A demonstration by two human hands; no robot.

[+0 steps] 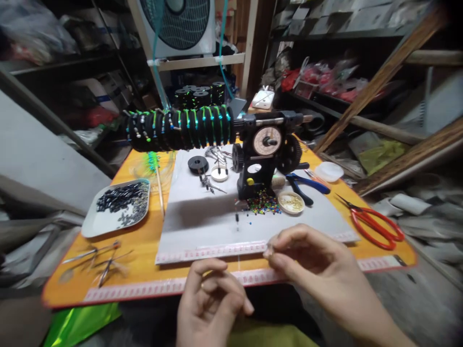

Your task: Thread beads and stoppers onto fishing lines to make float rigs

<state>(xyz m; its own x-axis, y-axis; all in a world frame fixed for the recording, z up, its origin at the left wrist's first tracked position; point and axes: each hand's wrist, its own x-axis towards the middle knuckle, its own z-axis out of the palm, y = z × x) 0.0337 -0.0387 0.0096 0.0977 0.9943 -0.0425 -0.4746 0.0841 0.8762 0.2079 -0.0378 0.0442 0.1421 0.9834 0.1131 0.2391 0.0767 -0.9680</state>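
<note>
My right hand (321, 270) hovers over the front edge of the table, thumb and forefinger pinched on something tiny that I cannot make out. Lower and to its left is my left hand (213, 303), with fingers curled in and a ring on one of them; whatever it may hold is hidden. A small black bead-like piece (237, 218) appears just beyond the hands over the white board (202, 236). Loose coloured beads (262, 202) lie in a heap near a round dish of gold-coloured bits (291, 203).
A black hand-cranked winder (258, 159) carries a long row of wrapped spools (181, 127). Blue-handled pliers (307, 185) and red scissors (378, 224) lie on the right. At left stand a tray of black pieces (115, 229) and loose wire parts (104, 262). Behind is a fan (177, 24).
</note>
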